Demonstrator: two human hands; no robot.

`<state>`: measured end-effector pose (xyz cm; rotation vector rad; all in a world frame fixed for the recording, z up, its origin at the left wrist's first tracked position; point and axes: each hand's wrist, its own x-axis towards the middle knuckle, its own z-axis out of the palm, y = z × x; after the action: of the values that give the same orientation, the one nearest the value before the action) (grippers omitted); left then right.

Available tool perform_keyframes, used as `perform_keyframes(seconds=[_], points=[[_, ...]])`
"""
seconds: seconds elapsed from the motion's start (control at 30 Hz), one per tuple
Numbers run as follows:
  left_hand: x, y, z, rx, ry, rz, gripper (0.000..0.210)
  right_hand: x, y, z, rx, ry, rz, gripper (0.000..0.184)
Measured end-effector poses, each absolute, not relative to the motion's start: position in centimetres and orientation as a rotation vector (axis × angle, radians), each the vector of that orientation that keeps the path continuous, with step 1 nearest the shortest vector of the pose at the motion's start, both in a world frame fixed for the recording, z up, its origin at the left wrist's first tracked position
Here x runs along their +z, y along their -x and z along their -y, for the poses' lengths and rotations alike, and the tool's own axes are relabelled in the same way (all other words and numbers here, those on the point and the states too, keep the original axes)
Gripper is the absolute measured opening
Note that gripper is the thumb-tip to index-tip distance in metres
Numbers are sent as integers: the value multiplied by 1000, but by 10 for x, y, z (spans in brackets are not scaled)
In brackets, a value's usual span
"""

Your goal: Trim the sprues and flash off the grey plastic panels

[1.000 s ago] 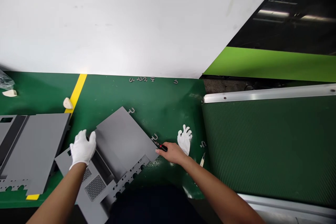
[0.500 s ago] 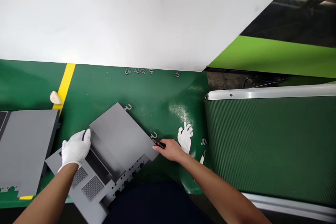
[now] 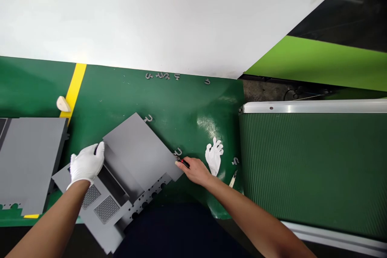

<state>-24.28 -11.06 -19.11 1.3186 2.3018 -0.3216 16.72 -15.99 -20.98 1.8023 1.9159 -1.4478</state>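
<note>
A grey plastic panel [image 3: 139, 149] with mesh patches and a row of holes lies askew on the green tabletop. My left hand [image 3: 87, 163], in a white glove, is closed on its upper left side, some fingers hidden. My bare right hand [image 3: 195, 169] is wrapped round small pliers [image 3: 184, 163] with red-and-black handles. Their jaws are at the panel's right edge, by a grey hook-shaped plastic piece [image 3: 177, 152]; whether they grip it I cannot tell. Another hook-shaped piece [image 3: 148, 118] sticks out farther up the same edge.
A second grey panel [image 3: 33, 157] lies at left, near a whitish rounded block [image 3: 63, 104]. Several hook-shaped scraps [image 3: 163, 75] lie along the back. At right are an empty white glove [image 3: 214, 155], a cutter knife [image 3: 233, 179], another scrap [image 3: 235, 161] and a ribbed green conveyor belt [image 3: 311, 169].
The whole view has shifted slightly, so the table sits a little higher in it. Both hands keep nearly the same places on the panel and pliers.
</note>
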Motion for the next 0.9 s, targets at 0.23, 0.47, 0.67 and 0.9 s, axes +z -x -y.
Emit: perform_keyframes(seconds=[0.23,0.47,0.67,0.9], points=[[-196,244,111,-321,-1321,-2336,74,-211,-156,168,-1262,-1876,-1869,80],[-198,245,114,-342,-1295,-2365,75,-218,-157,162,-1172,-1819,-1936,88],[-200,249,123,-349,-1266,-2402,75,-226,-153,150,-1119,-1757,-1977,87],[-208,254,131,-343,-1214,-2473,77,-228,-150,136,-1067,-1658,-2008,81]])
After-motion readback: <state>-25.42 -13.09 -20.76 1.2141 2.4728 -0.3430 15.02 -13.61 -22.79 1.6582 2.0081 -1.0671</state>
